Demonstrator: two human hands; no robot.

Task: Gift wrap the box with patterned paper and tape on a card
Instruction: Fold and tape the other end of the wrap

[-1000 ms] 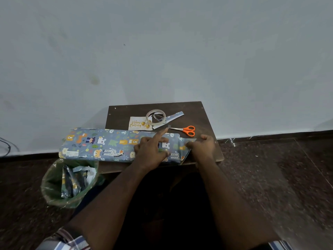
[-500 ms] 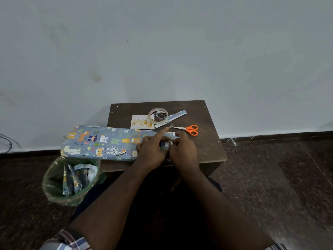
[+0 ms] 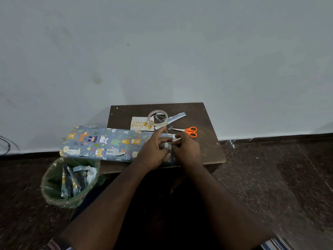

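Observation:
A long box wrapped in blue animal-patterned paper [image 3: 100, 143] lies across the front of a small dark wooden table [image 3: 207, 150], its left end hanging past the table's edge. My left hand [image 3: 153, 152] presses on the box near its right end, index finger raised with a small piece of clear tape [image 3: 169, 127] stuck to its tip. My right hand [image 3: 188, 150] pinches the folded paper flap [image 3: 168, 146] onto the box's right end, fingertips close to those of the left hand. A "Happy Birthday" card [image 3: 139, 123] lies behind the box.
A clear tape roll [image 3: 157, 117] overlaps the card's right edge, with a cut paper strip [image 3: 177, 117] beside it. Orange-handled scissors [image 3: 191, 131] lie just behind my right hand. A green-lined bin [image 3: 54, 186] with paper scraps stands on the floor at the left. A wall rises behind the table.
My right hand has come in from the box's right end and folded the loose paper flap over onto the box, meeting the left hand, which has stayed pressed on the box.

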